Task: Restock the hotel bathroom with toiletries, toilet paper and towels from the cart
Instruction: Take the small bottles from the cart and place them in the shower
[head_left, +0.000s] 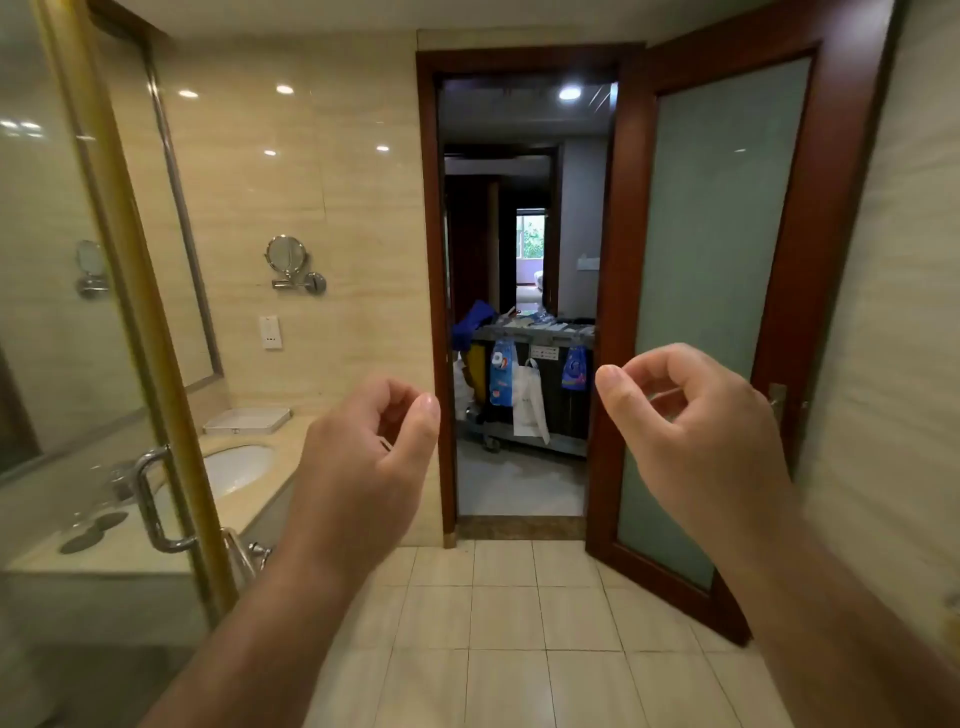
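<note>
Beige floor tiles (509, 623) run bare from the person's feet to the doorway, where the wooden door (727, 312) with its frosted glass panel stands swung inward on the right. Both hands are raised at the same height, empty and touching nothing: the left hand (363, 457) and the right hand (696, 426) each have loosely curled fingers, with a clear gap between thumb and fingertips. The housekeeping cart (524, 332) stands beyond the threshold, framed between the hands, with a white bag (530, 405) and blue packs (503, 374) hanging on its front. To the left, the vanity counter (249, 499) holds a sink basin (236, 467) and a white tray (247, 420). The gold-framed glass shower door (62, 312) stands nearest on the left, its handle (150, 499) just beside the left forearm.
</note>
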